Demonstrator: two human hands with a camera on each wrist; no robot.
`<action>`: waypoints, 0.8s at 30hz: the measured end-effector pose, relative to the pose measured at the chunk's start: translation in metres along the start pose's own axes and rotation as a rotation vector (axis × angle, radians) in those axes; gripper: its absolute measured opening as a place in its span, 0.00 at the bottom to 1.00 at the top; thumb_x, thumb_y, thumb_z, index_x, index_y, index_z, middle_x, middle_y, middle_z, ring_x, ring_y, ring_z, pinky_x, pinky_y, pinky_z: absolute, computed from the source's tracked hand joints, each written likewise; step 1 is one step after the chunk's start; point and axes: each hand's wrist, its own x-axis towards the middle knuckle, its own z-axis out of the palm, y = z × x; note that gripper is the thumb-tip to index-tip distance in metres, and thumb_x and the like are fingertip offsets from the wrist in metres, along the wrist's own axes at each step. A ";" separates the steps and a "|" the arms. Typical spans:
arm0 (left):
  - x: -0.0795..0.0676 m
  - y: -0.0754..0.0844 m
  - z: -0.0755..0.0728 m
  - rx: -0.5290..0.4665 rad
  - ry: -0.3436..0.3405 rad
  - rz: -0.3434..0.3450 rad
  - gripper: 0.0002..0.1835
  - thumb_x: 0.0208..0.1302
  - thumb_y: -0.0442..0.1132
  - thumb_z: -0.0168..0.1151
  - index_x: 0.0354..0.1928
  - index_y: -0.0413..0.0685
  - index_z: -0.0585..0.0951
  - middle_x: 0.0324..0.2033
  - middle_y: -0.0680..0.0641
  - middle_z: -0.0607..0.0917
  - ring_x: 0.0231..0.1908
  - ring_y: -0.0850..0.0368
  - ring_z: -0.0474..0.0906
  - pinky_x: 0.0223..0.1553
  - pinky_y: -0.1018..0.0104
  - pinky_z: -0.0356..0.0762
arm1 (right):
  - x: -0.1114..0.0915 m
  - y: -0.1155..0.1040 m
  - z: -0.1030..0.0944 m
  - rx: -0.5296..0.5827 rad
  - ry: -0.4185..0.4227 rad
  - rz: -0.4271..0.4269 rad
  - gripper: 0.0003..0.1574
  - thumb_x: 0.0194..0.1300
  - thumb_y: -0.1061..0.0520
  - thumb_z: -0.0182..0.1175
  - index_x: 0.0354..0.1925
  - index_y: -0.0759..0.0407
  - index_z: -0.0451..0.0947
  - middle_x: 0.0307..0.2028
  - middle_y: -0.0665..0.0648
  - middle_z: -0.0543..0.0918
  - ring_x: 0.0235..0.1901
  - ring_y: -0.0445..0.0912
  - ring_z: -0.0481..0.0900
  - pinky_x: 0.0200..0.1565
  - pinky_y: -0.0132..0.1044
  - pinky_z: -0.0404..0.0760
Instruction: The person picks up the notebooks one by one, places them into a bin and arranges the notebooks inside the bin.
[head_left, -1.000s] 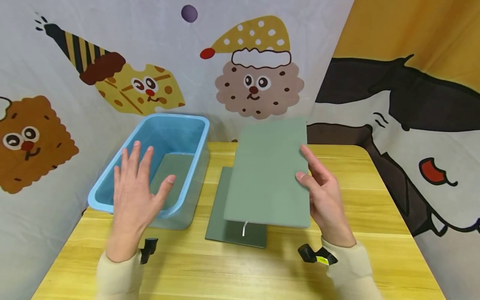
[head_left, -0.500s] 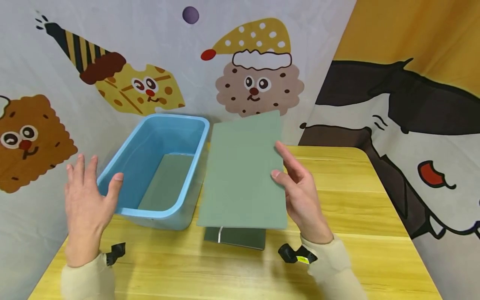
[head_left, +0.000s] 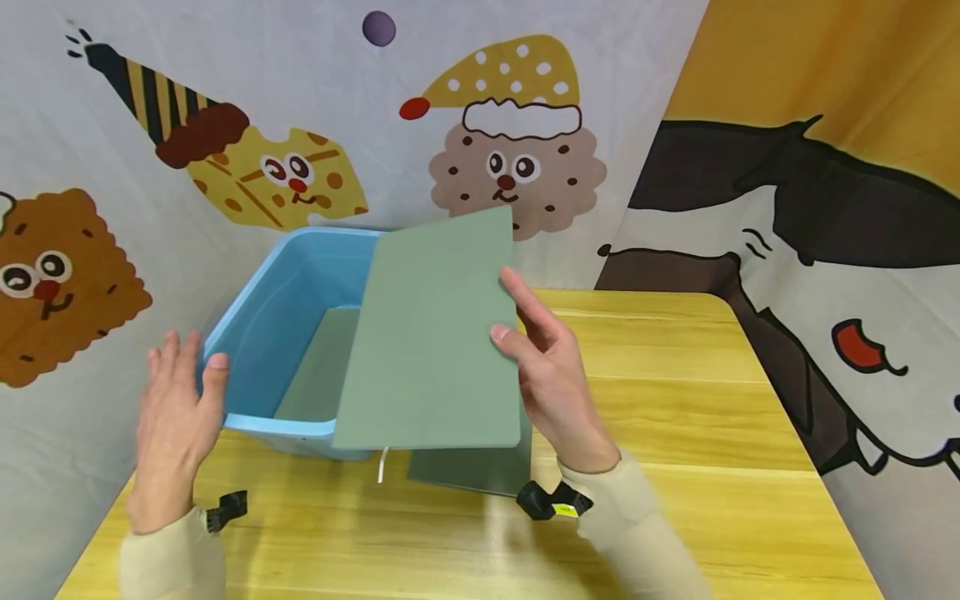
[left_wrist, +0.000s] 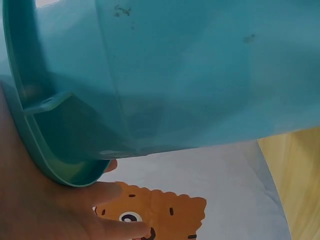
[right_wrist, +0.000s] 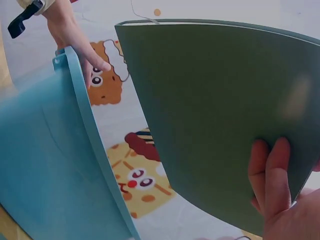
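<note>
My right hand [head_left: 551, 379] pinches a green notebook [head_left: 435, 342] by its right edge, thumb on the front cover and fingers behind, as the right wrist view shows. The notebook hangs tilted over the right side of a blue plastic bin [head_left: 251, 350], a white ribbon dangling from its lower edge. Beside the bin's near left corner is my left hand [head_left: 176, 425], fingers straight and thumb spread; in the left wrist view it lies against the bin's rim [left_wrist: 55, 172]. A second green notebook [head_left: 468, 472] lies on the table, mostly hidden. Inside the bin, another flat green piece [head_left: 318, 367] is partly covered.
The wooden table [head_left: 675, 400] extends to the right of the notebooks. Behind it hangs a white cloth [head_left: 300, 67] printed with cartoon snacks, and a cartoon-printed cloth [head_left: 750, 225] covers the right side.
My right hand has carried the notebook leftward from above the table notebook to over the bin's right side. My left hand has moved from above the bin to its left rim.
</note>
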 end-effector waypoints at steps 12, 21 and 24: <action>-0.001 -0.003 0.002 -0.051 -0.012 0.026 0.44 0.82 0.65 0.27 0.81 0.35 0.54 0.81 0.35 0.48 0.80 0.34 0.34 0.73 0.28 0.35 | 0.011 0.020 0.026 0.019 -0.056 0.026 0.40 0.72 0.67 0.57 0.78 0.57 0.63 0.77 0.44 0.63 0.56 0.32 0.74 0.18 0.26 0.56; -0.001 -0.003 0.003 -0.049 -0.004 0.031 0.42 0.82 0.65 0.25 0.81 0.37 0.54 0.80 0.36 0.51 0.79 0.33 0.37 0.74 0.30 0.36 | 0.021 0.038 0.047 0.033 -0.086 0.035 0.39 0.73 0.65 0.58 0.78 0.54 0.63 0.77 0.45 0.63 0.27 0.37 0.64 0.22 0.28 0.57; -0.002 -0.003 0.003 -0.049 -0.001 0.033 0.42 0.82 0.64 0.24 0.81 0.37 0.54 0.80 0.36 0.51 0.79 0.32 0.37 0.74 0.31 0.36 | 0.024 0.042 0.054 0.005 -0.113 0.043 0.39 0.74 0.64 0.58 0.79 0.53 0.63 0.77 0.44 0.63 0.20 0.39 0.58 0.25 0.28 0.59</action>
